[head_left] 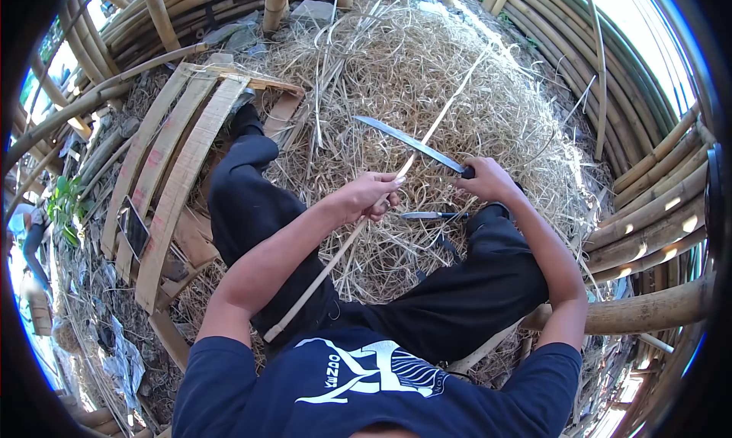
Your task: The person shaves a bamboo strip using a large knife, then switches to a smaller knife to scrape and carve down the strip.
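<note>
My left hand is closed around a long, thin bamboo strip, which runs from my lap out over the shavings. In my right hand is the dark handle of a machete. Its long blade points up and to the left, crossing the strip just beyond my left hand; whether the edge touches the strip I cannot tell. Below the machete, a smaller knife with a dark handle lies on the shavings between my legs.
A thick heap of bamboo shavings covers the ground ahead. At left stands a slatted wooden bench with a phone on it. Stacked bamboo poles line the right side. Another person is at the far left edge.
</note>
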The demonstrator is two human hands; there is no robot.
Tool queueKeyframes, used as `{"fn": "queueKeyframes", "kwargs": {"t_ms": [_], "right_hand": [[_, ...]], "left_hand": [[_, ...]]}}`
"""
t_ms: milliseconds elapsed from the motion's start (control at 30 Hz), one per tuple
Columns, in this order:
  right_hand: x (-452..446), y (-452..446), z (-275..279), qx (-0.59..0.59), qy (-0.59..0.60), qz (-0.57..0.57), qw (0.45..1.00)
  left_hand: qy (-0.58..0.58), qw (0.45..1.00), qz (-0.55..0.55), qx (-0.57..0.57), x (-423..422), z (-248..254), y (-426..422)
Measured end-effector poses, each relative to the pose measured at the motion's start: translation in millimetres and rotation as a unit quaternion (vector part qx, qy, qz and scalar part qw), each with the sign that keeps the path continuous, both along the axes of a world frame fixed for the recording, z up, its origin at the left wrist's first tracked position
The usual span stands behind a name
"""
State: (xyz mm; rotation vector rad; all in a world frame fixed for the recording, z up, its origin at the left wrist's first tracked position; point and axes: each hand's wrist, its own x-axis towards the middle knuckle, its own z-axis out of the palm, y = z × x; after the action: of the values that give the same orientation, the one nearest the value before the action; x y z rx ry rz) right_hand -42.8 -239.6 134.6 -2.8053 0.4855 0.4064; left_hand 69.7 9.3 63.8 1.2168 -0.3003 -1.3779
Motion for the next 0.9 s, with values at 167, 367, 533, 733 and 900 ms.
{"fn": "queueKeyframes", "kwargs": {"t_ms": [167,367,533,733,900], "right_hand": [[3,2,0,0.006,0.005,-0.011,1.000],[7,-1,-2,-0.035,0.019,0.026,0.999],[8,1,-2,-0.040,0.025,0.019,0.999],[0,14,0,0.030,-0.041,0.012,0.999],[-7,32,8,0.084,-0.017,0.015,0.996]], "left_hand": [[0.073,0.995,0.060,-0.018,1,-1,-1],[-0.337,0.933,0.060,0.107,-8,-30,-12],[-0.503,0.855,0.035,0.118,-14,-26,-13],[-0.521,0.846,0.039,0.102,-9,-13,-13],[-0.531,0.839,0.071,0.095,-1,-12,-12]]}}
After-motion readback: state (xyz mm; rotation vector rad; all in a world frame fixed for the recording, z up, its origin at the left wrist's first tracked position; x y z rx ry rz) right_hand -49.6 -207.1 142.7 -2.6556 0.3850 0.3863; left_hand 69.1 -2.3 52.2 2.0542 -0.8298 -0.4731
